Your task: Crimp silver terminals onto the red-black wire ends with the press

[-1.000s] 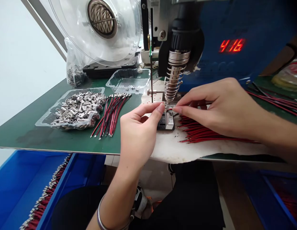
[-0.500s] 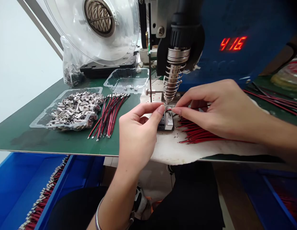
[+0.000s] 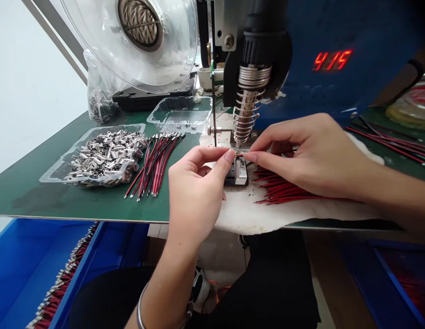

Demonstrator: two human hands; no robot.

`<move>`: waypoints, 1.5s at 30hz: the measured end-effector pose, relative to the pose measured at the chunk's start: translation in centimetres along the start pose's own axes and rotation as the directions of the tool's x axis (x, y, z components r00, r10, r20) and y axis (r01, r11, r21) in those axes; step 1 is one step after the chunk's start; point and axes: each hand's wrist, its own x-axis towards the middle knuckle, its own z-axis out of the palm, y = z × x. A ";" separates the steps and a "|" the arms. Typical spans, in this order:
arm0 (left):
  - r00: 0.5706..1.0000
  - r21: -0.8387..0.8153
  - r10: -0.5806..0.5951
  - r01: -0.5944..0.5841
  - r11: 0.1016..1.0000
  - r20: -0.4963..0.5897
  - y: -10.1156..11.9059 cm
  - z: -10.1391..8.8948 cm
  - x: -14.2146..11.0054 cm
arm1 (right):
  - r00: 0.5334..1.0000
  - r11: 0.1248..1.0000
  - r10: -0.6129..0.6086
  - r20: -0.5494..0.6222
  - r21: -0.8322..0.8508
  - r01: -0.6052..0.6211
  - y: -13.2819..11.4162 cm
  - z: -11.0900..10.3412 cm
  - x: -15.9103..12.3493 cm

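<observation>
Wire point(image 3: 240, 156), one, red and black: directly beneath the iron point(image 3: 246, 112), over the jig point(image 3: 241, 172).
Right hand point(image 3: 308, 153): right of the iron; thumb and forefinger pinched closed on the wire.
Left hand point(image 3: 197, 187): left of and below the iron; thumb and forefinger tips close together at the jig; whether they meet or grip a part, cannot tell.
Changes: display point(image 3: 332, 61), right of the iron, reads 415, formerly 416; both hands keep their places.
Obscured: wire's end, behind fingertips; loose wires point(image 3: 277, 189), right of the iron, partly under the right hand; reel point(image 3: 180, 50), left of the iron, cut off above.
Surface: green table point(image 3: 96, 205); pale cloth point(image 3: 243, 219) below the iron.
Room: white wall point(image 3: 27, 82), far left of the iron.
</observation>
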 end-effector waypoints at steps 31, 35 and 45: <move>1.000 0.044 0.016 -0.016 0.999 -0.012 0.1 0.0 -0.5 | 0.992 0.991 0.124 -0.024 -0.043 -0.125 -1.2 0.3 -0.2; 1.000 0.033 0.013 -0.013 0.999 -0.014 0.2 0.0 -0.5 | 0.992 0.992 0.128 -0.008 -0.013 -0.128 -1.2 0.2 -0.2; 1.000 0.042 0.017 -0.016 0.999 -0.020 0.3 0.0 -0.4 | 0.981 0.982 0.190 -0.029 -0.005 -0.191 -1.3 0.6 0.2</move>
